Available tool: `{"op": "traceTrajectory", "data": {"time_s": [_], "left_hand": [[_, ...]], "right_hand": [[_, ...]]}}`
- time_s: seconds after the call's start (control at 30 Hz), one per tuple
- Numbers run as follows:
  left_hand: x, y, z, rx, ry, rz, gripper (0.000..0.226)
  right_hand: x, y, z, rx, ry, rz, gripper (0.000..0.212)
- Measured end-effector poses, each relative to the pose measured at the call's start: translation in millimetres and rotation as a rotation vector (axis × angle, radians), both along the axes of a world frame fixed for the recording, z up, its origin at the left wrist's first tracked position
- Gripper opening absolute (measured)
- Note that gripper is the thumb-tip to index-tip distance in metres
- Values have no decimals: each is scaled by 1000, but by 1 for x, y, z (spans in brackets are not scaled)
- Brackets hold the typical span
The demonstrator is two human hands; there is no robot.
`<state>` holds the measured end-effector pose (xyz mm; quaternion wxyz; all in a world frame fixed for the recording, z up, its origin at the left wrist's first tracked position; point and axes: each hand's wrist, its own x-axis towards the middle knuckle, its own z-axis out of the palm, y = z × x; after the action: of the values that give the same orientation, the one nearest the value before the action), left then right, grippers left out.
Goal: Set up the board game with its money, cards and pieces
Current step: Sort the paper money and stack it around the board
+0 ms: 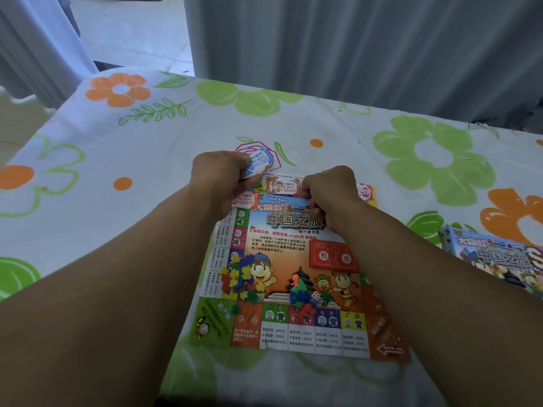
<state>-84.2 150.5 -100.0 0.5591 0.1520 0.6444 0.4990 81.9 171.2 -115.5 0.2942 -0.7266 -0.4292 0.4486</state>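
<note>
The board (293,259) is just a thin paper sheet, spread flat on the flowery tablecloth (147,148), pretty much in the middle of the table and right in front of the person. It's bright and busy: an orange centre with cartoon kids and a temple, big Chinese title lettering up top, and coloured property squares round the edge with a green corner at near left.

The left hand (217,174) is above the board's far left corner, fingers curled round a small wad of blue notes (260,163). The right hand (332,192) is at the far edge too, fingers curled tight and pinching the right end of a brown note (283,186) that lies along that edge. A red note (245,200) sits on the far left corner, partly under the left hand.

On the board there's a red card stack (333,257) right of centre, a heap of yellow, red and blue plastic pieces (238,280) at left, and another small heap with a white die (316,295) near the temple. A pink and yellow card (366,193) lies just past the right hand. The game box (499,259) is well off to the right.
</note>
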Motion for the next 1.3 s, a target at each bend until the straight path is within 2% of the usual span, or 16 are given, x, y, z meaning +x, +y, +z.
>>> {"op": "traceTrajectory", "data": {"time_s": [0.1, 0.17, 0.27, 0.37, 0.5, 0.67, 1.1, 1.3], "left_hand": [[2, -1, 1, 8, -7, -21, 6], [3, -3, 3, 5, -24, -58, 9], [3, -5, 3, 3, -47, -115, 12], [0, -7, 2, 19, -45, -141, 13], [-5, -10, 3, 21, -79, -161, 15], [-16, -13, 7, 61, -162, -127, 15], [-34, -22, 9, 21, -94, -134, 15], [-48, -21, 5, 30, -51, 14, 6]], "right_hand": [[0, 1, 1, 95, -61, -12, 14], [-2, 0, 6, 131, 25, 19, 12], [-9, -5, 16, 168, 201, 161, 22], [-17, -9, 19, 209, 207, 240, 22], [-21, -9, 18, 201, 214, 234, 9], [-27, -11, 20, 169, 256, 205, 6], [-38, -10, 22, 116, 275, 225, 13], [-43, -6, 23, 95, 370, 70, 8]]}}
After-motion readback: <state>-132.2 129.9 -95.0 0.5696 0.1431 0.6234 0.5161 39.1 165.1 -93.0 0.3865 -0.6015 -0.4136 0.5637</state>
